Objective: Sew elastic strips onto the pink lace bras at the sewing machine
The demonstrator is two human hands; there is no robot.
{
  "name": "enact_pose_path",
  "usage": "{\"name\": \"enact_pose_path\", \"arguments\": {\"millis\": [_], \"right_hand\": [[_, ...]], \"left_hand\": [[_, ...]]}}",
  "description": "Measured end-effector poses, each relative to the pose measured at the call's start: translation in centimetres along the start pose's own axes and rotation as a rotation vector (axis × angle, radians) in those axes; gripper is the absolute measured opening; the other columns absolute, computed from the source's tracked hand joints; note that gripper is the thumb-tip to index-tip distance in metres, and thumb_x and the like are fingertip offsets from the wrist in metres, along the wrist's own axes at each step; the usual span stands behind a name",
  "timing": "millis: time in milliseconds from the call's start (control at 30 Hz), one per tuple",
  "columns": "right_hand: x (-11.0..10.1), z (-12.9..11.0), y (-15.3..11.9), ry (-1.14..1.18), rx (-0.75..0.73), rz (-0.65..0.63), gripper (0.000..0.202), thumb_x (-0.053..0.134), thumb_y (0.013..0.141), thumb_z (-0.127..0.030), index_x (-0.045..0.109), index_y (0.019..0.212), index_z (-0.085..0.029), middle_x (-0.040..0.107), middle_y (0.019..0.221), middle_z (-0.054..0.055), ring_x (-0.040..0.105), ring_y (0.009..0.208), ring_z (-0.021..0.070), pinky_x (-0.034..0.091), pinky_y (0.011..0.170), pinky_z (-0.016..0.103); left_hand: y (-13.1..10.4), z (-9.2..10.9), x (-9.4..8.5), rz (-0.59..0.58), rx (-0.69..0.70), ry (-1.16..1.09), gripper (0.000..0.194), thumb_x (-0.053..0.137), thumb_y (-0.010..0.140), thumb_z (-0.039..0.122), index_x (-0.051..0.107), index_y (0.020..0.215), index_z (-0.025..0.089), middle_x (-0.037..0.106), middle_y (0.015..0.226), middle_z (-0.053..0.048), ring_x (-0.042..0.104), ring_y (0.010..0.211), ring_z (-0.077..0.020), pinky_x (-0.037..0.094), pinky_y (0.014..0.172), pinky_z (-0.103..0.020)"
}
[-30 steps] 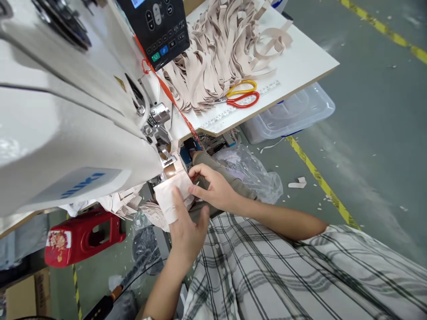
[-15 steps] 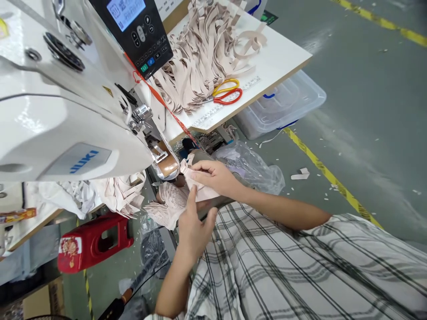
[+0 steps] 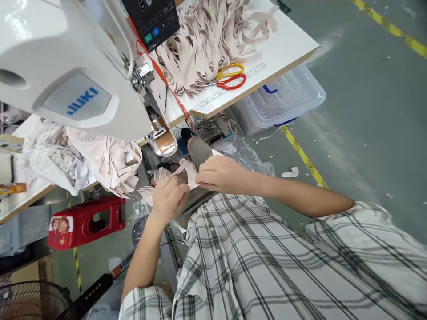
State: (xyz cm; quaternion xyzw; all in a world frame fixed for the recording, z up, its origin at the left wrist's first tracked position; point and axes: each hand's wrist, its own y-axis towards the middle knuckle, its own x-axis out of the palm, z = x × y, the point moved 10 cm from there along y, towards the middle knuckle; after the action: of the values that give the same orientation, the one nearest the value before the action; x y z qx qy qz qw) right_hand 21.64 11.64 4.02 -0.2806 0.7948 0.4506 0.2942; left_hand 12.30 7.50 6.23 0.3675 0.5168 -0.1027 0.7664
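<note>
In front of my lap I hold a pale pink piece of fabric (image 3: 189, 172) between both hands. My left hand (image 3: 168, 198) is closed with fingers curled on its left side, and pale lace (image 3: 146, 193) hangs beside that hand. My right hand (image 3: 222, 175) pinches the fabric's right side; its fingertips are partly hidden by the cloth. Just beyond my hands is the rounded arm end (image 3: 166, 144) of a white JUKI sewing machine (image 3: 80, 100), apart from the fabric.
Beige strips (image 3: 196, 49) are heaped on the white table (image 3: 283, 44), with red-and-yellow scissors (image 3: 231, 78) beside them. A lidded clear bin (image 3: 283, 95) stands below. More pink fabric (image 3: 106, 160) lies left of the machine, above a red stool (image 3: 86, 222). A fan (image 3: 33, 298) is at lower left.
My left hand has gone from extended fingers to a closed grip and moved left and up. My right hand now pinches the fabric, which is stretched between them. The view has shifted.
</note>
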Motion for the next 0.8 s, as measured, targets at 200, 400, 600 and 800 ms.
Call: {"name": "enact_pose_path", "arguments": {"millis": [200, 400, 600, 800], "right_hand": [[-1.1, -2.6, -0.7, -0.117, -0.159, 0.123, 0.023, 0.049, 0.095, -0.015, 0.061, 0.077, -0.022, 0.058, 0.063, -0.003, 0.041, 0.059, 0.0121, 0.030, 0.062, 0.029], [-2.2, -3.5, -0.2, -0.057, -0.182, 0.180, 0.024, 0.053, 0.093, -0.015, 0.060, 0.070, -0.021, 0.057, 0.060, -0.004, 0.043, 0.058, 0.0115, 0.034, 0.061, 0.029], [-1.7, -3.1, -0.5, -0.002, -0.157, 0.147, 0.019, 0.054, 0.093, -0.017, 0.061, 0.077, -0.023, 0.058, 0.061, -0.004, 0.042, 0.058, 0.0123, 0.034, 0.061, 0.029], [1.6, 4.8, -1.5, 0.639, 0.559, 0.142, 0.019, 0.061, 0.090, -0.039, 0.061, 0.081, -0.022, 0.060, 0.074, 0.000, 0.052, 0.067, 0.0136, 0.041, 0.064, 0.027]], "left_hand": [[-1.6, 3.8, -2.4, 0.210, 0.184, 0.193, 0.020, 0.065, 0.081, 0.004, 0.060, 0.090, 0.021, 0.049, 0.055, 0.005, 0.054, 0.062, -0.0148, 0.051, 0.063, -0.028], [-1.9, 4.4, -3.2, 0.247, 0.180, 0.212, 0.020, 0.068, 0.080, 0.003, 0.061, 0.088, 0.021, 0.048, 0.054, 0.005, 0.054, 0.061, -0.0140, 0.050, 0.063, -0.027], [-2.5, 3.3, -3.1, 0.258, 0.114, 0.176, 0.021, 0.066, 0.082, 0.005, 0.061, 0.092, 0.024, 0.045, 0.057, 0.006, 0.054, 0.063, -0.0129, 0.050, 0.065, -0.026], [-6.4, -0.5, 1.7, 0.524, -0.408, 0.072, 0.067, 0.079, 0.075, 0.047, 0.047, 0.131, 0.026, 0.056, 0.116, -0.012, 0.054, 0.119, -0.0306, 0.046, 0.102, -0.053]]}}
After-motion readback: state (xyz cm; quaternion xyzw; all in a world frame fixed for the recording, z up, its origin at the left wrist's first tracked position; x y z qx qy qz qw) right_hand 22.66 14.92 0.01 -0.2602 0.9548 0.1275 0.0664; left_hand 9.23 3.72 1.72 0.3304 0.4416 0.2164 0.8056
